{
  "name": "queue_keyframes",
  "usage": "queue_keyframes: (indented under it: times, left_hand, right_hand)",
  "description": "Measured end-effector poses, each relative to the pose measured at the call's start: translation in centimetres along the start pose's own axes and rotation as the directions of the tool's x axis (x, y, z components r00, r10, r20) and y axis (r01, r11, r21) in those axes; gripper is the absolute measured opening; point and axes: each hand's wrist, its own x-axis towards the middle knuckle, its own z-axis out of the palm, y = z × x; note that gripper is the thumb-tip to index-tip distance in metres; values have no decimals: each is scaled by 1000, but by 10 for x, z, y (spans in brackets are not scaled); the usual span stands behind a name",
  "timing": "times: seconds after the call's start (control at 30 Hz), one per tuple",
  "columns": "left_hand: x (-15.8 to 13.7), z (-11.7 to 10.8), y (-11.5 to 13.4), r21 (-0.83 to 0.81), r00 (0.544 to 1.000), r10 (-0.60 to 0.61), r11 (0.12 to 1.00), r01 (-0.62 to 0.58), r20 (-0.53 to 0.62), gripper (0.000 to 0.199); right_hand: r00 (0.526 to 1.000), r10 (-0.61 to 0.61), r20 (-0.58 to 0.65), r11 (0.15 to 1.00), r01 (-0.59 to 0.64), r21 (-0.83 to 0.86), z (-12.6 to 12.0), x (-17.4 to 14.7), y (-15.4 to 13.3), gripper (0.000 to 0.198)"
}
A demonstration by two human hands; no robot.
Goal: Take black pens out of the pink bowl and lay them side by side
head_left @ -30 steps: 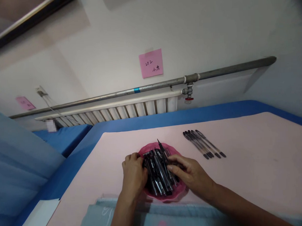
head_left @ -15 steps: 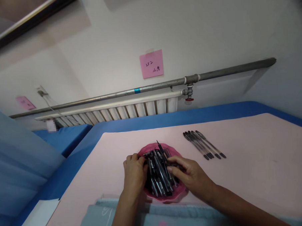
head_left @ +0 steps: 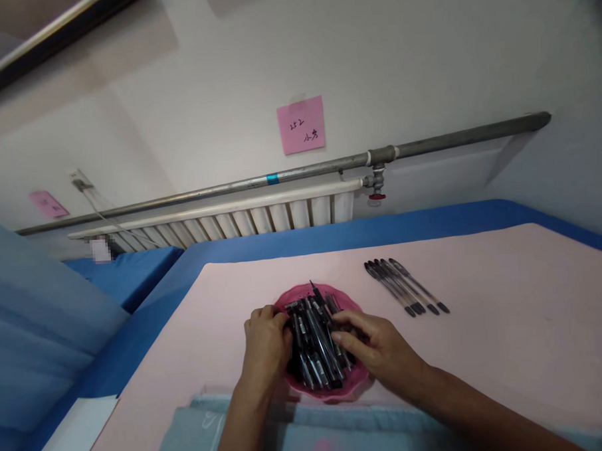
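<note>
A pink bowl (head_left: 333, 395) with a wavy rim holds a heap of black and clear pens (head_left: 319, 341). One slim dark pen tip (head_left: 314, 288) sticks up over the far rim. My left hand (head_left: 267, 340) lies at the bowl's left side, its fingers curled inward against the heap; the fingertips are hidden. From the right, my right hand (head_left: 379, 345) reaches over the rim, thumb and fingers bent around dark pens at the edge of the heap. To the right, several capped black pens (head_left: 403, 287) lie side by side on the pink sheet (head_left: 499, 323).
Folded light blue cloth (head_left: 290, 439) lies along the near edge. A white sheet (head_left: 71, 435) rests at lower left. Behind the blue table edge (head_left: 430, 223) run a radiator (head_left: 261, 217) and a metal pipe (head_left: 323, 168). A blue curtain (head_left: 31, 343) hangs at left.
Almost nothing differs. Both hands stay at the bowl with only tiny finger shifts among the pens. The row of pens on the right stays put.
</note>
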Motion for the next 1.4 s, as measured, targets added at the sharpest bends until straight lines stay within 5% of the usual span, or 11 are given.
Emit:
queue_keyframes:
  times: [0.47, 0.63, 0.7, 0.8, 0.87, 0.97, 1.13, 1.4]
  left_hand:
    - [2, 6, 5, -23, 998, 35, 999, -36, -51, 19]
    - [4, 4, 1, -260, 971, -32, 965, -32, -235, 16]
    - [3, 0, -1, -511, 953, -120, 859, -41, -278, 16]
    - [0, -6, -1, -903, 974, -206, 429, 7, -90, 17]
    - [0, -9, 1, -988, 980, -194, 131, 80, 53, 21]
    - [-1, -11, 4, -986, 968, -197, -95, 136, 153, 28]
    - [-2, -13, 5, -956, 965, -138, -226, 188, 222, 29]
    - [-3, -15, 6, -960, 963, -141, -196, 202, 231, 26]
  right_hand:
    - [1000, -4, 4, 1000, 4, 1, 2, -1, -1, 17]
    - [1000, 5, 2, 1000, -5, 3, 2, -1, 1, 17]
    - [1000, -3, 10, 1000, 4, -18, 3, -1, 2, 16]
    - [999, -28, 46, 997, 31, -76, 3, -1, 3, 15]
    - [995, -59, 76, 993, 67, -100, 3, -1, 3, 14]
    - [985, -113, 129, 985, 128, -117, 2, -2, 5, 15]
    - [972, -164, 167, 970, 189, -152, 3, -3, 6, 18]
    - [968, -165, 188, 956, 204, -211, 2, -3, 3, 20]
